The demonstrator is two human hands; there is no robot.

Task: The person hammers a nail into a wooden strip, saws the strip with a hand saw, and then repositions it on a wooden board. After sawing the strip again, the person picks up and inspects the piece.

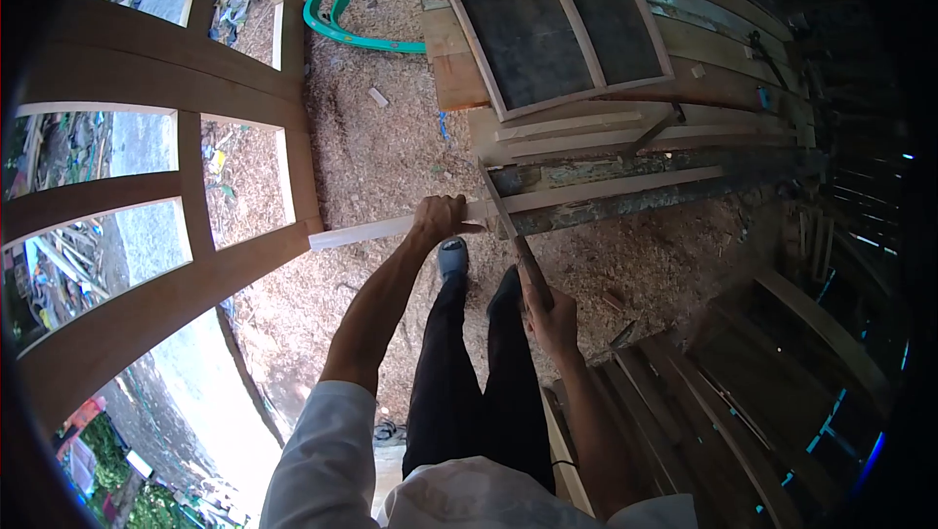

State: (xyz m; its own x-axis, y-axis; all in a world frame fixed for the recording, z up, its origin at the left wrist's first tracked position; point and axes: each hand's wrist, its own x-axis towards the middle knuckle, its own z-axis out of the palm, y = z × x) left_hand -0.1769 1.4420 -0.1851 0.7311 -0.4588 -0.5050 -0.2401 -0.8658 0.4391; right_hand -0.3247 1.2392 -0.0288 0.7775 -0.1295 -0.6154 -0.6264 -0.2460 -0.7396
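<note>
My left hand (439,219) is closed round a long pale wooden strip (363,233), whose free end reaches out to the left. The rest of the strip lies along the workbench (645,199). In my right hand (553,322) is the handle of a handsaw (504,211). Its narrow blade crosses the strip near the bench's left end, just right of my left hand. Whether the teeth have cut into the wood is too small to tell.
A wooden frame with dark panels (528,31) lies on boards behind the bench. A large wooden frame (156,60) stands at left. A green curved piece (366,43) rests on the shavings-covered floor (366,138). Planks (674,402) lie at lower right.
</note>
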